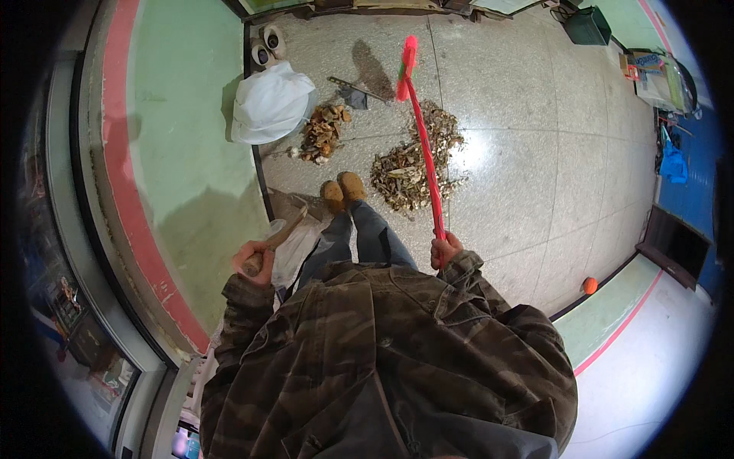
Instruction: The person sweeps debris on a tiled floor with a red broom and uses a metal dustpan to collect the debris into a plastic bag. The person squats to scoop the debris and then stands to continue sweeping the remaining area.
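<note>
My right hand [446, 250] grips the red handle of a broom [427, 152]. The broom's pinkish-red head [408, 66] is at the far end, beyond a spread of dry plant scraps [404, 178] on the speckled floor. In my left hand [254, 264] is the thick wooden handle [285, 232] of a tool. Its far end lies near a brownish flat piece by my shoes; I cannot tell the tool's exact kind. A smaller heap of brown dried pieces [324, 133] lies ahead of my tan shoes [343, 190], beside a white bag [270, 103].
Pale shoes [268, 46] stand by the green wall at left. A grey cloth [352, 97] and a narrow bar [338, 82] lie ahead. Clear plastic [293, 258] is beside my left leg. An orange ball [589, 285], a dark green bin [588, 26] and boxes [648, 72] are at right.
</note>
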Demonstrator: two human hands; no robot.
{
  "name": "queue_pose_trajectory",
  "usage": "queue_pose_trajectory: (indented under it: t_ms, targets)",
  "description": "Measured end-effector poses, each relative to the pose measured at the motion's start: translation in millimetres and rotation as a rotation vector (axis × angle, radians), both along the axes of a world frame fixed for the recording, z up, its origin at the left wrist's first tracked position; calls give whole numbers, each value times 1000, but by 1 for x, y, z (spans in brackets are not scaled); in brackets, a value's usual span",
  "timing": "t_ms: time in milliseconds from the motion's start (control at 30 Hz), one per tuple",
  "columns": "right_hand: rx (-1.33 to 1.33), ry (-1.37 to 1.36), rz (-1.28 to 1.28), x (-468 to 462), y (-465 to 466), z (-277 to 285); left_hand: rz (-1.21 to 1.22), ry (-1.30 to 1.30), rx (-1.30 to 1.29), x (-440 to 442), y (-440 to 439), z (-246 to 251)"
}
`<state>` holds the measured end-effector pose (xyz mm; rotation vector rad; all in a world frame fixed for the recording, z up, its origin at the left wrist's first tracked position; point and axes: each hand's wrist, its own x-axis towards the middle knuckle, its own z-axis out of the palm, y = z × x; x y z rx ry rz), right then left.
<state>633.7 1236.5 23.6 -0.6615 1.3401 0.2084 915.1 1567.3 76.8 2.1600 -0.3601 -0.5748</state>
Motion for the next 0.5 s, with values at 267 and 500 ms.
queue_pose_trajectory:
  t_ms: [267,500]
  targets:
    - [-39,71,26,15,-16,7,-142,-136,-19,7,-2,-5]
    - [33,-54,-8,46,-94,-5,-222,-194,15,23,-46,-29]
